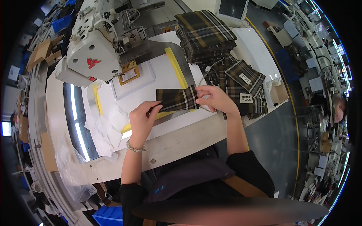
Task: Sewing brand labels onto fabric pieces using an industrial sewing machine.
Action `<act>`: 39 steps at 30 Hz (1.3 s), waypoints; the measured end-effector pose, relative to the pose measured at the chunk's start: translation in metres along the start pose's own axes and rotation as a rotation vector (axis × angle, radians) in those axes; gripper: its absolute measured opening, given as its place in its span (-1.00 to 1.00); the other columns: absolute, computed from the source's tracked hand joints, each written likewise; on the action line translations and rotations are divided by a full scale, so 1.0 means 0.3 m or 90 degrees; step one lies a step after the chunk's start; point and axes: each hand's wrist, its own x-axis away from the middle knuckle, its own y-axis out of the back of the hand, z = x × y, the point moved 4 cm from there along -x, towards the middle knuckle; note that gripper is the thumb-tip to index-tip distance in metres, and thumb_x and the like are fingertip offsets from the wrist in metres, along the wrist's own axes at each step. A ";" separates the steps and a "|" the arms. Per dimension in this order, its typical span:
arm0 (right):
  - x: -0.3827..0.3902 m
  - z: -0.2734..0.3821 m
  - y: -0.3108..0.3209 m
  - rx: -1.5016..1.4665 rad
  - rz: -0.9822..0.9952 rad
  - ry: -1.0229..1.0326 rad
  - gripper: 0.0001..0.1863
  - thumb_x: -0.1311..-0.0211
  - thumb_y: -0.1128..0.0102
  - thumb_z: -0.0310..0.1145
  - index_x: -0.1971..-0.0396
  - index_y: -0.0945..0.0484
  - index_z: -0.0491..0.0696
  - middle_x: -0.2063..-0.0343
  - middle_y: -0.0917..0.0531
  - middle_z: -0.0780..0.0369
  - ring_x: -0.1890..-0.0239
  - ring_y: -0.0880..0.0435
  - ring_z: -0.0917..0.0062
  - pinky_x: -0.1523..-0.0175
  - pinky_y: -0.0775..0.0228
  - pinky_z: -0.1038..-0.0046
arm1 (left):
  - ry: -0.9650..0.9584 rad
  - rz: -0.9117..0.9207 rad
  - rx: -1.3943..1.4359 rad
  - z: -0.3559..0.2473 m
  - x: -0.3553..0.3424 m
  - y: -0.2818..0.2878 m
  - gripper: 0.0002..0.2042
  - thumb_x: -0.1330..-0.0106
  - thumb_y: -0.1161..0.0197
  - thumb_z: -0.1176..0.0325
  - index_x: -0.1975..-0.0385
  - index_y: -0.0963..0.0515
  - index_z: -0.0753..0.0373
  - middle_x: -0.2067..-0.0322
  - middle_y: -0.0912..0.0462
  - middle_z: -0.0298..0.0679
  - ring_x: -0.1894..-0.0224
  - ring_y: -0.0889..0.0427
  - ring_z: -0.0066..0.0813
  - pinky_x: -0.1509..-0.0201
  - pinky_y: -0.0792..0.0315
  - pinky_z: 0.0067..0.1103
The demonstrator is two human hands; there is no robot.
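Observation:
Between my two hands a piece of dark plaid fabric [171,98], with brown, green and white lines, is stretched above the work table. My left hand [143,115] pinches its left end between thumb and fingers. At the other end, my right hand [218,100] grips the fabric's right edge. Just right of that hand lie plaid pieces with sewn-on labels [246,98], one white-lettered patch on each visible piece. Behind them rises a thick stack of folded plaid fabric [205,30].
A white sewing machine [90,49] stands at the left, with a brown clamp frame [129,73] under its head. White paper scraps [103,132] and yellow tape [176,69] lie on the table [188,132]. A clear plastic bag [75,177] hangs at the left edge; a blue crate [108,215] sits below.

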 end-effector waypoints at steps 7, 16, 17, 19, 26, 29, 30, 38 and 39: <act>-0.030 -0.064 -0.094 -0.061 0.118 0.044 -0.79 -0.19 -0.35 -0.35 0.43 -0.57 -0.19 0.57 -0.62 0.33 0.69 -0.50 0.71 0.57 -0.28 0.66 | 0.149 0.024 0.112 0.054 0.010 0.040 -0.90 -0.15 -0.40 0.48 0.37 -0.67 0.33 0.52 -0.67 -0.32 0.62 -0.35 -0.73 0.54 -0.27 -0.74; -0.011 -0.029 -0.119 0.133 -0.005 0.080 -0.79 -0.24 -0.24 -0.43 0.35 -0.59 -0.34 0.30 -0.73 0.19 0.41 -0.53 0.77 0.35 -0.34 0.63 | 0.030 0.056 0.104 0.078 0.071 0.079 -0.86 -0.14 -0.27 0.63 0.32 -0.66 0.30 0.44 -0.68 -0.25 0.52 -0.62 -0.54 0.44 -0.48 -0.65; 0.006 -0.014 -0.137 0.052 -0.018 0.154 -0.79 -0.24 -0.17 -0.51 0.18 -0.60 -0.30 0.02 -0.67 0.08 0.22 -0.66 0.65 0.19 -0.43 0.60 | -0.007 0.058 0.064 0.074 0.077 0.075 -0.82 -0.10 -0.25 0.65 0.33 -0.65 0.28 0.41 -0.69 -0.23 0.46 -0.69 -0.41 0.38 -0.54 -0.61; 0.030 0.025 -0.146 0.120 -0.032 0.172 -0.77 -0.22 -0.14 -0.55 0.13 -0.61 -0.25 -0.05 -0.62 0.07 0.13 -0.67 0.57 0.12 -0.44 0.58 | -0.014 0.055 0.043 0.090 0.091 0.076 -0.82 -0.09 -0.25 0.65 0.32 -0.65 0.28 0.41 -0.69 -0.24 0.47 -0.68 -0.38 0.39 -0.54 -0.60; 0.048 0.050 -0.164 0.357 -0.135 0.297 -0.50 -0.01 -0.04 -0.76 -0.02 -0.57 -0.14 -0.19 -0.49 0.03 -0.13 -0.60 0.30 -0.09 -0.46 0.51 | -0.225 0.042 -0.154 0.078 0.051 0.077 -0.86 -0.02 -0.26 0.59 0.40 -0.61 0.25 0.34 -0.71 -0.28 0.40 -0.69 -0.37 0.33 -0.58 -0.53; 0.021 0.031 -0.160 0.435 -0.208 0.303 -0.45 0.01 -0.04 -0.76 -0.07 -0.54 -0.13 -0.22 -0.45 0.03 -0.14 -0.58 0.27 -0.08 -0.48 0.47 | -0.330 0.066 -0.209 0.079 -0.009 0.061 -0.84 0.02 -0.23 0.55 0.40 -0.58 0.25 0.29 -0.70 -0.26 0.33 -0.70 -0.37 0.28 -0.58 -0.51; 0.017 0.032 -0.156 0.472 -0.263 0.305 -0.43 0.02 -0.04 -0.77 -0.09 -0.52 -0.12 -0.24 -0.43 0.04 -0.14 -0.57 0.26 -0.06 -0.49 0.44 | -0.376 0.081 -0.226 0.080 -0.029 0.055 -0.83 0.03 -0.21 0.53 0.38 -0.57 0.26 0.26 -0.70 -0.25 0.30 -0.69 -0.36 0.25 -0.58 -0.51; -0.048 -0.014 -0.160 0.573 -0.252 0.272 -0.37 0.00 -0.14 -0.66 -0.19 -0.43 -0.09 -0.26 -0.37 -0.01 -0.05 -0.59 0.15 -0.04 -0.51 0.38 | -0.453 0.186 -0.321 0.131 -0.166 0.003 -0.83 -0.02 -0.22 0.50 0.35 -0.58 0.26 0.18 -0.68 -0.21 0.23 -0.69 -0.29 0.17 -0.60 -0.48; -0.052 -0.016 -0.158 0.614 -0.274 0.293 -0.39 -0.01 -0.15 -0.64 -0.18 -0.43 -0.12 -0.25 -0.38 -0.02 -0.05 -0.59 0.15 -0.04 -0.51 0.37 | -0.470 0.188 -0.328 0.132 -0.174 0.004 -0.83 -0.03 -0.22 0.50 0.34 -0.58 0.26 0.16 -0.68 -0.22 0.22 -0.69 -0.29 0.14 -0.60 -0.48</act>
